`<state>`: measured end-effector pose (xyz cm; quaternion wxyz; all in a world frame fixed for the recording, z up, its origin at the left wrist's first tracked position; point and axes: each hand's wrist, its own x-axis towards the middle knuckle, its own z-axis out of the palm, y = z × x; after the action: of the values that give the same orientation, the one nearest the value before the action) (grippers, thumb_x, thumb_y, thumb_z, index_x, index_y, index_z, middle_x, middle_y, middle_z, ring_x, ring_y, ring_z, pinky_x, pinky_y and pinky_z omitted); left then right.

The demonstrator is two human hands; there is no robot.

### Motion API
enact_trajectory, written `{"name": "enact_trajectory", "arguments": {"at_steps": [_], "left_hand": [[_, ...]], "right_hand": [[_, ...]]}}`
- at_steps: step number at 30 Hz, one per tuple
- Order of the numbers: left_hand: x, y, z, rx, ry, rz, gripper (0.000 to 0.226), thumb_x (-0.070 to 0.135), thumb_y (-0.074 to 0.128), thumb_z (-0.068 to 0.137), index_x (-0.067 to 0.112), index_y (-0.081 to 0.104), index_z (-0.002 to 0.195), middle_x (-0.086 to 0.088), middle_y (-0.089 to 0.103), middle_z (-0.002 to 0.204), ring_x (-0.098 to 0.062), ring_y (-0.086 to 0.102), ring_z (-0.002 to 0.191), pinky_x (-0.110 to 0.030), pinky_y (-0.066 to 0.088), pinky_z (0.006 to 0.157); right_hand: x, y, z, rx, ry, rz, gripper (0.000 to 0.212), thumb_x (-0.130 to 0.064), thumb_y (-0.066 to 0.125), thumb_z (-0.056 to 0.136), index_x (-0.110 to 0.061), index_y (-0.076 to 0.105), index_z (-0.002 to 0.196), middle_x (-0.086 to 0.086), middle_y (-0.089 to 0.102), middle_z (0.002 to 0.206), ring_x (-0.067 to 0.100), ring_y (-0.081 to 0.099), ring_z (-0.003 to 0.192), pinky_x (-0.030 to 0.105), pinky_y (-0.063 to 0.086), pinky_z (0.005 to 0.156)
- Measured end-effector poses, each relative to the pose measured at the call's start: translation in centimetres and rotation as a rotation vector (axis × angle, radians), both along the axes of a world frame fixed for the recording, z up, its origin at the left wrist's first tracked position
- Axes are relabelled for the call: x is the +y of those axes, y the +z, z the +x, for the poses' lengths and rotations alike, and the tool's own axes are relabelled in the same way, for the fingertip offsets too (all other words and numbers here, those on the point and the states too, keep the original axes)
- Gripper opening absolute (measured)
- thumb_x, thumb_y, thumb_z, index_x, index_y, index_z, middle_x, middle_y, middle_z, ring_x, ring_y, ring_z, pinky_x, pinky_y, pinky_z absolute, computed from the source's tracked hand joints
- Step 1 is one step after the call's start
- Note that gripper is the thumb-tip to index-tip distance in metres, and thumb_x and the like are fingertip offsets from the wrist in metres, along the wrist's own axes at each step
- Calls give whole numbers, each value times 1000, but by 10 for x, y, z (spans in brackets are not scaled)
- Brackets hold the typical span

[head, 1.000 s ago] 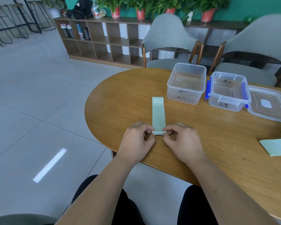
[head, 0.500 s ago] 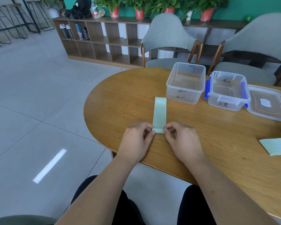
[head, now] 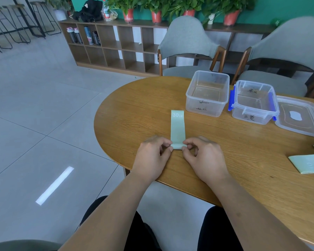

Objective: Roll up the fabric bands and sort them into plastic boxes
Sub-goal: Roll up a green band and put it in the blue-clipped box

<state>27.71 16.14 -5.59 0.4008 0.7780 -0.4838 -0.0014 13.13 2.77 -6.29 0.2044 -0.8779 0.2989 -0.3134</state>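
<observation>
Pale green band (head: 178, 127), marked 30 LB at its far end, lies flat on the wooden surface (head: 134, 109) close to the near rim, with its near end turned into a small roll. The left hand (head: 152, 156) and right hand (head: 203, 158) each pinch one end of that roll. Beyond it to the right stand an open clear box (head: 205, 109), a blue-clipped box (head: 252, 116) and a loose lid (head: 301, 116). A second band (head: 308, 163) lies well apart, far right. Bare wood runs left of the band to the curved edge.
</observation>
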Motion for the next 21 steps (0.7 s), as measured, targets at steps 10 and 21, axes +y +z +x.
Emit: {"name": "enact_trajectory", "arguments": {"at_steps": [10, 21], "left_hand": [[0, 2, -3, 58, 13, -41, 14, 25, 79, 91, 27, 74, 104, 18, 72, 87, -8, 63, 76, -21, 52, 74], [-3, -1, -1, -10, 15, 3, 23, 18, 78, 90, 25, 75, 112, 18, 67, 96, 0, 56, 83, -4, 39, 76]], "right_hand": [[0, 1, 2, -7, -24, 42, 18, -32, 75, 89, -32, 72, 107, -17, 66, 82, -1, 55, 63, 26, 54, 67], [2, 2, 1, 7, -19, -9, 24, -20, 78, 85, -30, 75, 106, -16, 63, 91, -2, 50, 70, 27, 56, 68]]}}
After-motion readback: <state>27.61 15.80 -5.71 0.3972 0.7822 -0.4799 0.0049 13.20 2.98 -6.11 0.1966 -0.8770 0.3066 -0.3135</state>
